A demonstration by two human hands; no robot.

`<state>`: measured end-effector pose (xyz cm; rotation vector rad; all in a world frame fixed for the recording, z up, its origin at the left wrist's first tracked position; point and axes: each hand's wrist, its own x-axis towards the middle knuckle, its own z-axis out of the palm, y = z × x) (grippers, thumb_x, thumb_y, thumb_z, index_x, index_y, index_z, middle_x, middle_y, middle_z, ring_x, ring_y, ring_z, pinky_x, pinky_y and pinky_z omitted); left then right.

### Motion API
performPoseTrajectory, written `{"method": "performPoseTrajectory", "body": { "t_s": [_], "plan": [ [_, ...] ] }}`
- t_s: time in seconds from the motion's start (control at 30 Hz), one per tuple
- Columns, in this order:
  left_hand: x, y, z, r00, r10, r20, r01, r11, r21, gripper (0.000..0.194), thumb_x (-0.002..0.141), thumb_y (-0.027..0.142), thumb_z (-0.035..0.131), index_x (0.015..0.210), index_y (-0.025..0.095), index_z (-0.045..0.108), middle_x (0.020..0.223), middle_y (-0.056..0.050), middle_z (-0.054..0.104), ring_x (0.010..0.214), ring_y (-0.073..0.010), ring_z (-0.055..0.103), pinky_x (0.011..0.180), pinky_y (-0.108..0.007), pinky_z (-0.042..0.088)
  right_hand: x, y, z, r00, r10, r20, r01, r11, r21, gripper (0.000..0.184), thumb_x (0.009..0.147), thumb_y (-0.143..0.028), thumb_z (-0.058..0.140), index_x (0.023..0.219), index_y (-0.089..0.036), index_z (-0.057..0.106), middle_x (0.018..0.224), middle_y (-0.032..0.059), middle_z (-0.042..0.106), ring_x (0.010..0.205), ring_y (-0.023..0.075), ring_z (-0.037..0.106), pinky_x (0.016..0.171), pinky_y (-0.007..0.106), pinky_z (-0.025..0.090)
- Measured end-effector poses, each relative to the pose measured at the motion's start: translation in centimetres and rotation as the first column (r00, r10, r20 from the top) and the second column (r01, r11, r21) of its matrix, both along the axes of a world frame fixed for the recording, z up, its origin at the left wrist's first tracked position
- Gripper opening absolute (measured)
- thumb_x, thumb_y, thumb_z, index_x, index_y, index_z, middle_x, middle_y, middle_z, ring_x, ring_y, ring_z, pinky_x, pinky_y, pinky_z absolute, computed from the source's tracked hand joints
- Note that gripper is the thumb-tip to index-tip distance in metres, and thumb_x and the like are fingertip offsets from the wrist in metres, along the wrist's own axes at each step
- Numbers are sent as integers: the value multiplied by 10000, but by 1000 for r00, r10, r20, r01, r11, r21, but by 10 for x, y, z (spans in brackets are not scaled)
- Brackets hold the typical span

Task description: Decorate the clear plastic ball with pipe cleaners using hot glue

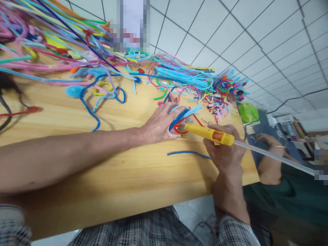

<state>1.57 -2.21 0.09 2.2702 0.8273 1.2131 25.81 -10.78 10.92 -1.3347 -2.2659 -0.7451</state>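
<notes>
In the middle of the table, my left hand (160, 124) curls round a small craft piece of blue, light blue and red pipe cleaners (176, 119). My right hand (227, 150) grips a yellow hot glue gun (208, 134), its nozzle pointing left at the red part of the piece. Whether the nozzle touches it I cannot tell. A long clear glue stick (271, 155) sticks out of the gun's back end. Below, a loose blue pipe cleaner (188, 153) lies on the wood between my hands.
Many coloured pipe cleaners (64, 30) spread over the far left. A light blue bundle (183, 78) lies at the back, with finished-looking colourful figures (229, 87) to its right. Another person's arm (270, 164) is close on the right. The wooden table (123, 181) ends near my lap.
</notes>
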Motion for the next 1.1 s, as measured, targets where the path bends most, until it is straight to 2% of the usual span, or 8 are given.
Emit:
{"method": "performPoseTrajectory", "body": {
  "t_s": [0.17, 0.5, 0.7, 0.87, 1.1],
  "plan": [
    [-1, 0, 0, 1000, -7, 2, 7, 1000, -9, 984, 805, 478, 939, 1632, 269, 449, 1551, -179, 532, 1484, -392, 514, 1244, -598, 489, -3, 1, 2, 999, 43, 1, -43, 999, -4, 346, 867, -132, 658, 1184, -270, 670, 971, 14, 801, 832, 228, 791, 691, 332, 618],
    [0, 0, 0, 1000, 5, 0, -5, 1000, 11, 964, 816, 466, 925, 1620, 244, 442, 1539, -195, 532, 1474, -394, 527, 1235, -584, 495, -5, 0, 4, 999, 37, -39, -38, 999, -13, 421, 802, -60, 690, 1175, -255, 699, 955, 19, 780, 799, 213, 765, 678, 308, 609],
    [0, 0, -1, 1000, 3, 0, -3, 1000, 4, 986, 805, 476, 936, 1628, 255, 441, 1544, -190, 526, 1481, -397, 517, 1240, -589, 491, -5, 1, 4, 992, 95, -83, -98, 995, -31, 433, 803, -39, 700, 1182, -248, 713, 966, 28, 770, 832, 226, 751, 680, 314, 606],
    [0, 0, -2, 1000, 2, 7, -2, 1000, 6, 996, 801, 471, 939, 1636, 269, 435, 1552, -182, 521, 1480, -393, 517, 1243, -585, 491, -5, 1, 4, 997, 65, -47, -66, 998, -13, 389, 832, -76, 682, 1175, -259, 699, 957, 21, 776, 803, 215, 746, 668, 319, 603],
    [0, 0, -1, 1000, 14, -10, -13, 999, 49, 1006, 794, 495, 950, 1617, 192, 457, 1517, -215, 537, 1450, -399, 540, 1222, -568, 516, -4, 1, 3, 994, 91, -68, -94, 995, -30, 463, 802, -51, 703, 1215, -261, 704, 975, 22, 778, 841, 231, 765, 716, 335, 639]
  ]
}}
